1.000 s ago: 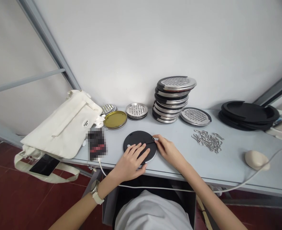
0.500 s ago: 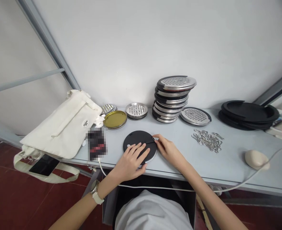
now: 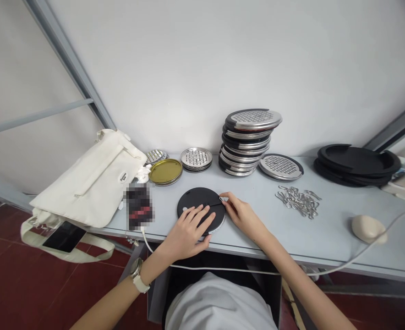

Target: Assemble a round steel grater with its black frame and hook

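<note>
A round black disc (image 3: 197, 197) with a silver rim showing at its lower right lies near the table's front edge. My left hand (image 3: 192, 229) rests on it with fingers stretched flat, the thumb at its near edge. At the disc's right edge, my right hand (image 3: 238, 213) has its thumb and index finger pinched together. A tiny shiny bit shows at those fingertips, too small to make out. A thin dark line runs across the disc toward the pinch. Right of my right hand lies a loose pile of small silver metal clips (image 3: 300, 201).
Behind stand a tall stack of perforated metal discs with black rims (image 3: 247, 142), a similar disc (image 3: 281, 166), grater discs (image 3: 196, 158) and a gold lid (image 3: 166, 171). Black trays (image 3: 357, 162) and a cream rounded object (image 3: 369, 229) are right; a white bag (image 3: 92, 178) and cable (image 3: 223, 269) also lie here.
Almost nothing differs. My right fingertips have shifted very slightly at the disc's edge, and a small bright glint now shows there. My left hand stays in place.
</note>
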The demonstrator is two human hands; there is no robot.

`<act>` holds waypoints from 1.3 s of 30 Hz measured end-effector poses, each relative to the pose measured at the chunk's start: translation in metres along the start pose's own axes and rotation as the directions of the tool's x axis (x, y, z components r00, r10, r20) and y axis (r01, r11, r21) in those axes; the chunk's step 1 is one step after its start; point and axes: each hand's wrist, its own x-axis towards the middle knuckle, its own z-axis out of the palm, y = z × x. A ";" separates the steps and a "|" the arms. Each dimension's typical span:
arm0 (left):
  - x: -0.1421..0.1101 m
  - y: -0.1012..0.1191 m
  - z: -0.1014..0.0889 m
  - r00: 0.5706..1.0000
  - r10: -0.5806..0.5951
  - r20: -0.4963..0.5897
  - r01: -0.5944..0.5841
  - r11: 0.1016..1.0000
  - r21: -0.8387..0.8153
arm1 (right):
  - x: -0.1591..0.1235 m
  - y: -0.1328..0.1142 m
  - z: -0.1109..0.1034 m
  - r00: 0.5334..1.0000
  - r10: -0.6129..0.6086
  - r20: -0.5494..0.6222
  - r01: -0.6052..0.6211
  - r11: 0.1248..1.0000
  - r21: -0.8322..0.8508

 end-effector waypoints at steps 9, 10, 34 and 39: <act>0.000 0.000 -0.001 1.000 -0.002 0.006 0.002 1.000 -0.007 | 0.000 -0.001 0.000 1.000 0.008 0.005 -0.008 1.000 -0.001; 0.000 -0.001 -0.001 1.000 -0.003 0.004 0.003 1.000 -0.007 | 0.000 -0.001 0.000 1.000 0.009 0.005 -0.009 1.000 -0.001; 0.000 -0.001 0.000 1.000 -0.002 0.001 0.002 1.000 -0.009 | 0.000 -0.004 -0.002 1.000 0.013 0.003 -0.013 1.000 0.007; 0.000 0.000 0.000 1.000 -0.001 0.001 0.001 1.000 -0.006 | 0.001 -0.005 -0.002 1.000 0.016 0.008 -0.016 1.000 0.009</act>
